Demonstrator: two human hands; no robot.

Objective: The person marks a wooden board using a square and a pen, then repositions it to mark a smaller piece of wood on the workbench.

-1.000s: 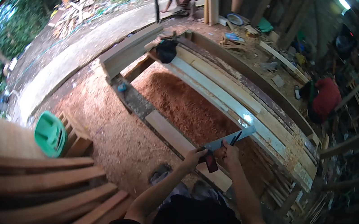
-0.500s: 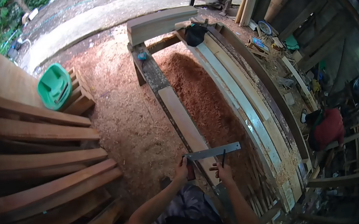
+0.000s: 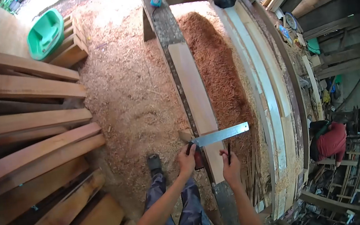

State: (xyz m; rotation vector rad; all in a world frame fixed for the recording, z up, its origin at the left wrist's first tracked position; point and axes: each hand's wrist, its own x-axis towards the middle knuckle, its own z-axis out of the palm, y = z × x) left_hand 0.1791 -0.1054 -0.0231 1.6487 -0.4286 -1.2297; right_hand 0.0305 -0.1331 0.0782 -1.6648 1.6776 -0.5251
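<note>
A pale wooden board (image 3: 192,83) lies lengthwise on a narrow dark bench beam (image 3: 165,29). Across it, near its close end, rests the metal blade of a try square (image 3: 228,133), jutting out past the right edge. My left hand (image 3: 187,160) is closed round the square's stock at the board's left side. My right hand (image 3: 231,167) grips a dark pencil (image 3: 229,148), held upright just below the blade over the board's right edge. A small wood offcut (image 3: 185,135) shows beside the square.
Reddish shavings (image 3: 213,53) are heaped right of the beam, beside long planks (image 3: 273,114). Thick timbers (image 3: 31,120) stack at left, near a green tub (image 3: 36,48). A blue tape measure (image 3: 155,2) sits on the beam's far end. A person in red (image 3: 332,139) bends at right.
My view has tilted down, showing more of my legs. The right hand's fingers, stretched out before, are now curled in around the pencil. The square stays across the board.
</note>
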